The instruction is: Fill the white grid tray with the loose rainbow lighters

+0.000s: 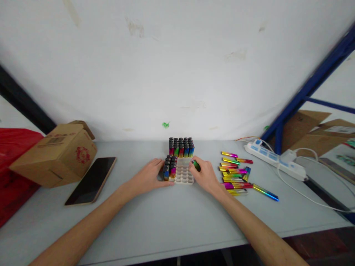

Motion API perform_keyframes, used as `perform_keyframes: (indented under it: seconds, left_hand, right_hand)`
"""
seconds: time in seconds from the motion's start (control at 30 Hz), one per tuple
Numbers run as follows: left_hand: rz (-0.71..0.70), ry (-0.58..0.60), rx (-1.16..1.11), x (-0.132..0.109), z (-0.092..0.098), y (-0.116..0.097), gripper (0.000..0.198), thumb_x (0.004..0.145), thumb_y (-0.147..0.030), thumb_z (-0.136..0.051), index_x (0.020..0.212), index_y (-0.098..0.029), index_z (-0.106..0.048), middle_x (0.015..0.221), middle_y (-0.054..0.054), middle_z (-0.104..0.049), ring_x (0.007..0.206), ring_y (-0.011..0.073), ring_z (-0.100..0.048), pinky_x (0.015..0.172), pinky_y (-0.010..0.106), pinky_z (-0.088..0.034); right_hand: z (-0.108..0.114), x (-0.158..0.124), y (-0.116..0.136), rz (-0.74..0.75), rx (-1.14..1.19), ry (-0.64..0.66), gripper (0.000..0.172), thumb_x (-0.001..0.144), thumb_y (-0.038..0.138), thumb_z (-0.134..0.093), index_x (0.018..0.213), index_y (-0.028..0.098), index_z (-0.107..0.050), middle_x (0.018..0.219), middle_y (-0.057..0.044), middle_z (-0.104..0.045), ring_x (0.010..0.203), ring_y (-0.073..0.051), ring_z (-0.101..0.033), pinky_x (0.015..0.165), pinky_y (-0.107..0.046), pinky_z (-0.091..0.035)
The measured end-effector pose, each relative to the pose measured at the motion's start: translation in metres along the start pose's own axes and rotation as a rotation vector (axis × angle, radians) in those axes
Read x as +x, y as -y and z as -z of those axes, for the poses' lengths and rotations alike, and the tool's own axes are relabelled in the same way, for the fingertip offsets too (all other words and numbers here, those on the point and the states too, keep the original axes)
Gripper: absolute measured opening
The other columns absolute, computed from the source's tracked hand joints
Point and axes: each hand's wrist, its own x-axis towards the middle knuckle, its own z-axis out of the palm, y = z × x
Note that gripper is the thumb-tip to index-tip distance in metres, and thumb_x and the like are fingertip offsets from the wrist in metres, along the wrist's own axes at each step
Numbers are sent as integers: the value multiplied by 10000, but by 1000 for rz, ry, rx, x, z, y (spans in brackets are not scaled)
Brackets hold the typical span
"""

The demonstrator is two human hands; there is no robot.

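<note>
Head view:
- Left hand (151, 177) lies on the table (166, 221), fingers loosely spread, fingertips against the left edge of the white tray (185, 176). It isn't clenched on anything.
- Right hand (206, 176) pinches a green lighter (196, 165) at its fingertips, just over the right edge of the tray.
- Tray sits centre of the table between both hands. Its left columns are filled with standing lighters (170, 167); the rest of the slots are bare.
- Second tray (181, 147) directly behind, touching or nearly so, packed with upright lighters.
- Loose lighters (235, 173) lie flat in a pile just right of the right hand, metallic rainbow colours.
- Phone (91, 180) lies face up, screen dark, well left of the left hand.
- Cardboard box (58, 153) is beside the phone, with a red bag (11, 166) at the far left edge.
- Power strip (274, 159) is at right rear, cable trailing along the table.
</note>
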Motion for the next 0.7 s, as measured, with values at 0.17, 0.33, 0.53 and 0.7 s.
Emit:
perform_keyframes:
  seconds: [0.17, 0.33, 0.53, 0.7]
  left_hand:
    - [6, 13, -13, 1, 0, 0, 650, 856, -758, -913, 1239, -252, -774, 1283, 139, -833, 1249, 408, -773, 1133, 520, -619]
    - [9, 11, -3, 1, 0, -2, 637, 856, -758, -919, 1217, -253, -774, 1267, 138, -834, 1221, 403, -778, 1118, 512, -619]
    - [29, 14, -9, 0, 3, -8, 625, 842, -749, -938, 1200, -261, -779, 1245, 127, -830, 1218, 405, -773, 1103, 498, -616]
    - [23, 29, 2, 0, 3, -8, 601, 855, -759, -923, 1149, -256, -776, 1206, 124, -822, 1206, 406, -763, 1107, 507, -610]
  right_hand:
    - [0, 0, 0, 10, 22, -18, 293, 1058, 507, -546, 873, 279, -541, 668, 51, -549, 628, -171, -490, 659, -297, -365]
    - [1, 0, -2, 70, 34, 13, 380, 1165, 565, -511, 915, 280, -539, 798, 1, -636, 732, -205, -568, 721, -317, -453]
    - [3, -2, 0, 232, 46, 64, 414, 1196, 580, -538, 962, 269, -680, 1038, -101, -701, 995, -280, -655, 952, -410, -569]
    - [6, -3, 5, 173, 27, 168, 570, 1161, 671, -593, 747, 281, -567, 777, -38, -652, 743, -240, -598, 756, -378, -503]
